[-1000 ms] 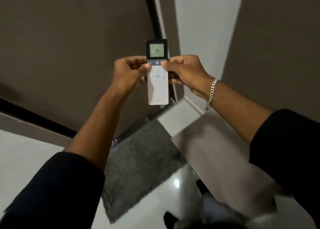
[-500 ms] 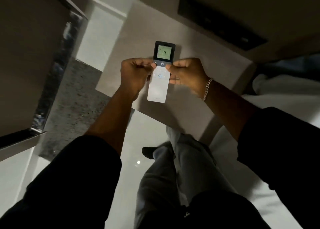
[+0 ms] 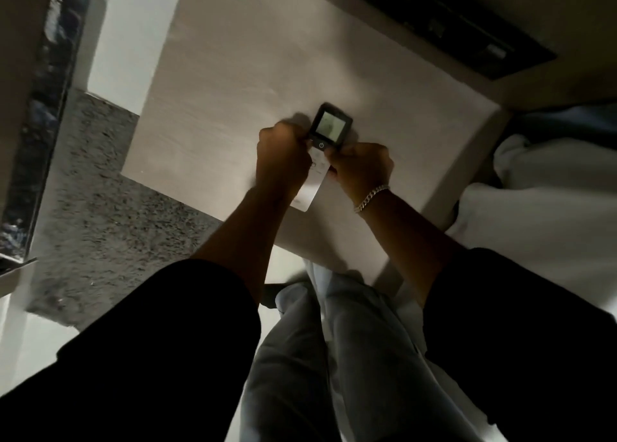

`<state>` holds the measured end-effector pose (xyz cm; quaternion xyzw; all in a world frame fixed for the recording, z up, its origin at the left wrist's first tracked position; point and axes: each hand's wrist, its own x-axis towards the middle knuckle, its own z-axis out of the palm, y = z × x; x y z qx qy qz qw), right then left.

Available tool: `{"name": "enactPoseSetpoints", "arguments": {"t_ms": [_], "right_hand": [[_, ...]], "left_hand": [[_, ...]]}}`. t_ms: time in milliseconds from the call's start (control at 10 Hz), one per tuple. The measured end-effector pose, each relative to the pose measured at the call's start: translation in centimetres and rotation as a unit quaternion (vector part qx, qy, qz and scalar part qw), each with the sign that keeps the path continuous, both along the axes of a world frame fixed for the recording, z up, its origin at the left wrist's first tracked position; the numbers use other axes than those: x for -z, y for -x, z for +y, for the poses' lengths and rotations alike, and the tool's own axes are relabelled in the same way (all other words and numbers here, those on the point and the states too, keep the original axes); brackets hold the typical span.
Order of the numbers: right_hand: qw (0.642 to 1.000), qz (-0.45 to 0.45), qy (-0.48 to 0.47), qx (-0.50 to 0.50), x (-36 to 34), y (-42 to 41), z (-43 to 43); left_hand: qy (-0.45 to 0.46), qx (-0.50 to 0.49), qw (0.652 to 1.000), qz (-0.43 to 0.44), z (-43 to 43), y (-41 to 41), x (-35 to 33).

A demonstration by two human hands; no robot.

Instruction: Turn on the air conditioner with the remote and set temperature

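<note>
A slim white remote (image 3: 329,131) with a dark top and a small lit screen sits low over a pale table top (image 3: 233,84). Both hands hold it. My left hand (image 3: 283,159) grips its left side and my right hand (image 3: 362,168), with a chain bracelet on the wrist, grips its right side. The thumbs rest near the power button under the screen. The screen's digits are too blurred to read. The remote's lower end shows between the wrists. No air conditioner is in view.
A grey speckled rug (image 3: 100,201) lies left of the table on a glossy white floor. A dark panel (image 3: 467,24) sits at the table's far edge. White bedding (image 3: 541,208) lies at the right. My legs in grey trousers (image 3: 334,358) are below.
The view has tipped down from the wall to the table. Both hands, still holding the remote, have lowered it close to the table top.
</note>
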<state>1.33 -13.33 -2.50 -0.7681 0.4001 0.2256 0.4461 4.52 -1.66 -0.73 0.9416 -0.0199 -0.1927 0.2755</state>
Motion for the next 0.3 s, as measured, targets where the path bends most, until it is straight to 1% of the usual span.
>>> {"name": "enactPoseSetpoints", "arguments": {"t_ms": [100, 200, 300], "right_hand": [[0.990, 0.026, 0.099, -0.097, 0.2, -0.4, 0.7], [0.991, 0.044, 0.087, -0.089, -0.2, -0.7, 0.8], [0.992, -0.003, 0.098, -0.083, -2.7, -0.5, 1.3]], "left_hand": [[0.016, 0.018, 0.999, -0.027, 0.4, 0.3, -0.8], [0.039, 0.006, 0.999, 0.000, 0.6, 0.7, -1.8], [0.042, -0.050, 0.996, 0.055, 2.4, 1.1, -3.5]]}}
